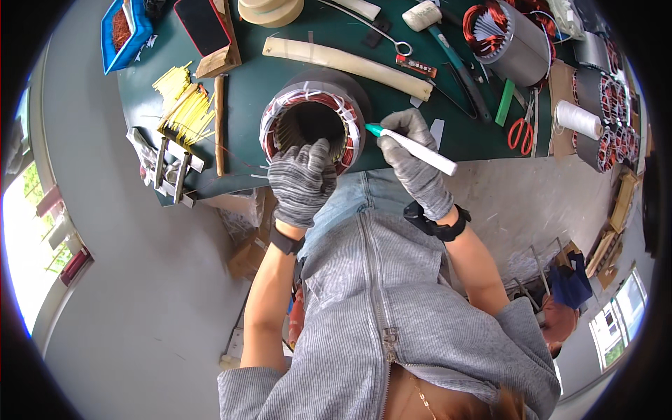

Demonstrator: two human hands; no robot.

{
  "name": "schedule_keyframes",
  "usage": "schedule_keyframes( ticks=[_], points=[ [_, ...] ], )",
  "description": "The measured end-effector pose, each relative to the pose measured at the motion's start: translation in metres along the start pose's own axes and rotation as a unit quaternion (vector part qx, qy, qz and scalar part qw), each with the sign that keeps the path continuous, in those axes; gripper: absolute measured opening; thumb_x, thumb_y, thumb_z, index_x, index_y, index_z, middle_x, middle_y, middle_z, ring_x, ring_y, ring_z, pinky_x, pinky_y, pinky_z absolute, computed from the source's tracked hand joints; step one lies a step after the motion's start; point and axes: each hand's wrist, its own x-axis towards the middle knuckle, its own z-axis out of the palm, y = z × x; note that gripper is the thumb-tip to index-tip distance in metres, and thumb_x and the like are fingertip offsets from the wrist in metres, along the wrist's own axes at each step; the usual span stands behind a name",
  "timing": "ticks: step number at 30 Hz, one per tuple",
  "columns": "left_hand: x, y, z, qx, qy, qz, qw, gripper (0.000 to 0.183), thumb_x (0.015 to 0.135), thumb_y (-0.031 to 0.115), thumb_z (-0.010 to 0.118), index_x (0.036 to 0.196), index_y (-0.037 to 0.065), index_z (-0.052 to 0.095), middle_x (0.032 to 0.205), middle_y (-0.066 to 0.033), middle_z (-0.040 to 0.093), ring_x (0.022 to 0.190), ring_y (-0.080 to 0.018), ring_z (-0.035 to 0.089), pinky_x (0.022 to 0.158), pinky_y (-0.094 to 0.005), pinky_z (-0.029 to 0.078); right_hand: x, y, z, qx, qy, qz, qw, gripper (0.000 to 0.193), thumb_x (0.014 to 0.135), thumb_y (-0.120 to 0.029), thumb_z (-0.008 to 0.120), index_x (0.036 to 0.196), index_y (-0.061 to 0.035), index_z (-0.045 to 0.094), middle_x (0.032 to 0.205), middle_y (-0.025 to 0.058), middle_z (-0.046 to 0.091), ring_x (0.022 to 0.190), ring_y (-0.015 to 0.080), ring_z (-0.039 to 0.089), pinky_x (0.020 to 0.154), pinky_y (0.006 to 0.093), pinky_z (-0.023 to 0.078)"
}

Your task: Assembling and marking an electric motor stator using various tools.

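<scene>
A motor stator (308, 95) lies on its side on the green table, its ring of red windings laced with white cord turned toward me. My left hand (302, 180), in a grey striped glove, curls its fingers over the ring's near edge and into the bore. My right hand (414, 159), gloved alike, grips a white marker pen (430, 157) with a green end. That green end points left at the stator's right side; whether it touches cannot be made out. The left fingertips are partly hidden inside the bore.
Left of the stator are a wooden stick (220, 126), yellow sleeves (183, 105), metal clamps (171, 168) and a phone (203, 25). To the right lie a mallet (423, 15), red scissors (520, 136), a thread spool (578, 120) and another stator (518, 56). A pale strip (348, 67) lies behind.
</scene>
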Motion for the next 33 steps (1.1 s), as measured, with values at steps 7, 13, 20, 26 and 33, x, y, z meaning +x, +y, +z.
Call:
schedule_keyframes(
  ticks=[7, 13, 20, 26, 33],
  points=[
    [-0.004, 0.005, 0.011, 0.003, -0.028, -0.028, 0.999, 0.035, 0.062, 0.013, 0.060, 0.096, 0.010, 0.057, 0.067, -0.0090, 0.054, 0.061, -0.0282, 0.054, 0.055, -0.0416, 0.042, 0.013, -0.011, 0.002, -0.061, -0.040, -0.043, 0.996, 0.015, 0.077, -0.009, 0.062, 0.086, -0.0046, 0.051, 0.070, 0.0069, 0.056, 0.061, 0.0171, 0.060, 0.057, 0.0283, 0.049],
    [-0.003, 0.008, 0.007, 0.011, -0.037, -0.032, 0.999, 0.036, 0.061, 0.012, 0.060, 0.097, 0.010, 0.056, 0.069, -0.0087, 0.055, 0.062, -0.0281, 0.054, 0.055, -0.0415, 0.042, 0.013, -0.011, 0.003, -0.100, -0.042, -0.058, 0.992, 0.014, 0.077, -0.008, 0.061, 0.084, -0.0048, 0.049, 0.070, 0.0091, 0.056, 0.063, 0.0214, 0.060, 0.058, 0.0305, 0.048],
    [0.001, 0.015, 0.000, -0.026, -0.047, -0.048, 0.997, 0.028, 0.070, 0.007, 0.057, 0.099, 0.007, 0.057, 0.070, -0.0107, 0.055, 0.062, -0.0291, 0.054, 0.055, -0.0397, 0.043, 0.011, -0.012, -0.001, -0.105, -0.056, -0.076, 0.990, 0.010, 0.078, -0.006, 0.057, 0.083, -0.0041, 0.048, 0.069, 0.0083, 0.054, 0.062, 0.0196, 0.056, 0.061, 0.0280, 0.046],
    [0.003, 0.046, -0.022, -0.495, -0.030, -0.318, 0.808, 0.048, 0.093, 0.038, 0.039, 0.129, 0.005, 0.041, 0.067, -0.0023, 0.048, 0.054, -0.0091, 0.040, 0.054, -0.0232, 0.036, -0.003, -0.033, -0.021, 0.111, -0.081, 0.053, 0.989, 0.019, 0.089, -0.022, 0.049, 0.089, -0.0032, 0.051, 0.072, 0.0024, 0.058, 0.064, 0.0069, 0.055, 0.056, 0.0215, 0.045],
    [0.008, 0.071, -0.021, -0.561, -0.131, -0.300, 0.760, 0.056, 0.095, 0.046, 0.031, 0.138, 0.011, 0.029, 0.068, 0.0015, 0.041, 0.059, -0.0067, 0.036, 0.054, -0.0222, 0.033, -0.038, -0.053, -0.041, 0.167, -0.128, 0.099, 0.973, 0.021, 0.091, -0.024, 0.048, 0.091, -0.0040, 0.054, 0.068, 0.0030, 0.058, 0.060, 0.0050, 0.057, 0.054, 0.0178, 0.045]
  ],
)
